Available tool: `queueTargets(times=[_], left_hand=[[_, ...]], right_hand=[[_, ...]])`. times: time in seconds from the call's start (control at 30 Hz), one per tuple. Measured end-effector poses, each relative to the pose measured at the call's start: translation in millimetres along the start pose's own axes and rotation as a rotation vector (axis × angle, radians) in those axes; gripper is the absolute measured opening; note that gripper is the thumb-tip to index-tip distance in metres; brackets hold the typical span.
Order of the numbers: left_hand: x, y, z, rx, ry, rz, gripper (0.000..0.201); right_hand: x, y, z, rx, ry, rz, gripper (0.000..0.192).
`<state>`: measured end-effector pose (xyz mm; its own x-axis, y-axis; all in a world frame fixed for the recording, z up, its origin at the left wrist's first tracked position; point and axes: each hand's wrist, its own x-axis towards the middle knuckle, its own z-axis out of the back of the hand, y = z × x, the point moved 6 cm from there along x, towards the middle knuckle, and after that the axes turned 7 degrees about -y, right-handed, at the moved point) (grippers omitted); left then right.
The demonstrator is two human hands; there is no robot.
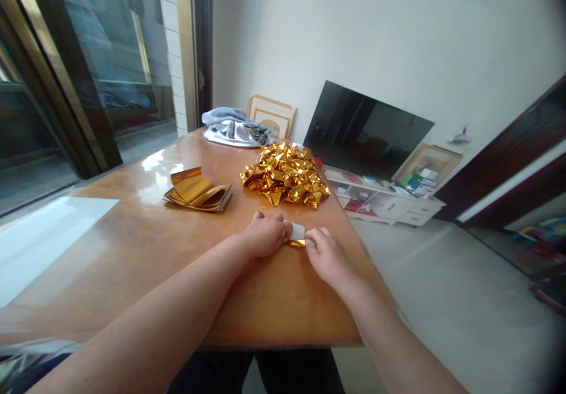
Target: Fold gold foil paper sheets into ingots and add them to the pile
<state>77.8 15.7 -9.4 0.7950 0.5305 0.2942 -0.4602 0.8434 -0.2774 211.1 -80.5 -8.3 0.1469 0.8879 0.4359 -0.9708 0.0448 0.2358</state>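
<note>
Both ends of a small gold-and-white sheet point(298, 232), near right on the table point(283, 314), are held by the curled left hand point(267, 235) and pinching right hand point(326, 253), seemingly mid-fold, the next crease calling for aligned edges.

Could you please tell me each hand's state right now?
Left hand: closed, holding the paper at its left end.
Right hand: closed, holding its right end.

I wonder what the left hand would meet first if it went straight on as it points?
The left hand would first meet the small gold-edged paper it touches, then probably the right hand, though depth is unclear.
</note>
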Motion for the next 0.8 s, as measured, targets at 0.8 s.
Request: queueTargets(times=[0.8], left_hand=[[1.0,2.1,-0.8,-0.053,0.024,0.017,0.021]], right_hand=[[-36.9,28.3,23.8,-0.267,0.096,0.098,0.036]])
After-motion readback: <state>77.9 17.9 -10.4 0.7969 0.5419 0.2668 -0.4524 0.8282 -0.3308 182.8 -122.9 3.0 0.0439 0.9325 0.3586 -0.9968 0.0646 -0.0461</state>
